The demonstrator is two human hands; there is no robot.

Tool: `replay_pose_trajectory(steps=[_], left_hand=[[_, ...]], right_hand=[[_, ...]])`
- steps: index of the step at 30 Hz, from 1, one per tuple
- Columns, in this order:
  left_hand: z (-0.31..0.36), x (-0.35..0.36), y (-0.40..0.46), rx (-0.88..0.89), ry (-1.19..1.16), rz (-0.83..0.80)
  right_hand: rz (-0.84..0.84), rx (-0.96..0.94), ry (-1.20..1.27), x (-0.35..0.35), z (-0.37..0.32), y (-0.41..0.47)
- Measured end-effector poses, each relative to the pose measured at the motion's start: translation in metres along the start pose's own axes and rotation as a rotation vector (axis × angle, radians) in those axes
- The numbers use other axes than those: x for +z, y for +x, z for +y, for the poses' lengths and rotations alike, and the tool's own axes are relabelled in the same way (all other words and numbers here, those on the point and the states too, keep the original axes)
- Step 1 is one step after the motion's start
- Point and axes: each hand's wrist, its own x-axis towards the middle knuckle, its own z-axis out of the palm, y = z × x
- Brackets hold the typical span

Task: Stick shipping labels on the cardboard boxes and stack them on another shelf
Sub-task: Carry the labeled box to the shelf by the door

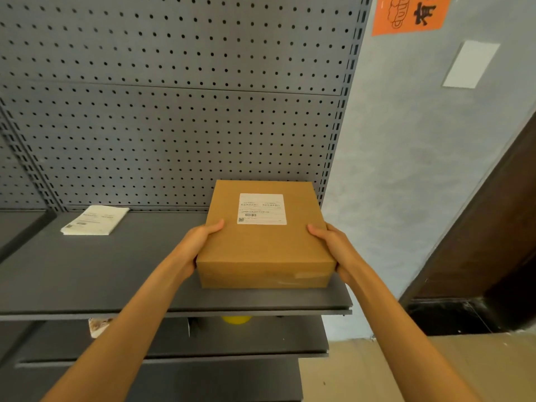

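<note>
Two bare forearms reached up from the bottom of the view, the nearest things to the camera, each ending at a side of a cardboard box (262, 245). The left hand (200, 245) gripped the box's left side, thumb lying on the top face and fingers hidden under the edge; the right hand (333, 250) gripped the right side the same way, thumb on top. Behind them rose the grey pegboard (174, 111) back panel of the rack, and below it ran the dark shelf (101, 274) on which the box sat, near the shelf's right end and close to its front edge. A lower shelf (232, 340) showed beneath, with something yellow partly hidden under the upper one. The box lay flat, with a white shipping label (261, 209) stuck on the far half of its top. A stack of labels (95, 220) lay well to the left, near the pegboard. An orange sign (412, 13) hung on the wall.
</note>
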Motion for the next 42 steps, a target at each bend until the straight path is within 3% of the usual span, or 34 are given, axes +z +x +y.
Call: replay_pose_trajectory(steps=[10,19,24,27,35,39,42], left_hand=[[0.002,-0.002,0.021,-0.051,0.045,-0.028],[0.004,-0.001,0.019,-0.013,0.119,0.04],[0.009,-0.001,0.017,0.131,0.371,0.145],[0.023,0.0,0.011,0.269,0.582,0.246],[0.051,-0.034,-0.031,0.621,1.33,0.52],[0.047,-0.068,-0.057,0.633,1.61,0.607],[0.041,-0.1,-0.073,0.557,1.68,0.637]], right_hand=[[-0.043,0.07,-0.023,-0.006,0.001,0.022],[-0.042,0.078,-0.136,-0.006,-0.002,0.022],[0.091,0.006,-0.491,-0.003,-0.018,0.019],[0.172,-0.189,-0.715,0.006,-0.036,0.012],[0.193,-0.663,-1.309,0.063,-0.076,-0.01],[0.14,-0.784,-1.492,0.097,-0.07,-0.021],[0.078,-0.838,-1.543,0.126,-0.067,-0.03]])
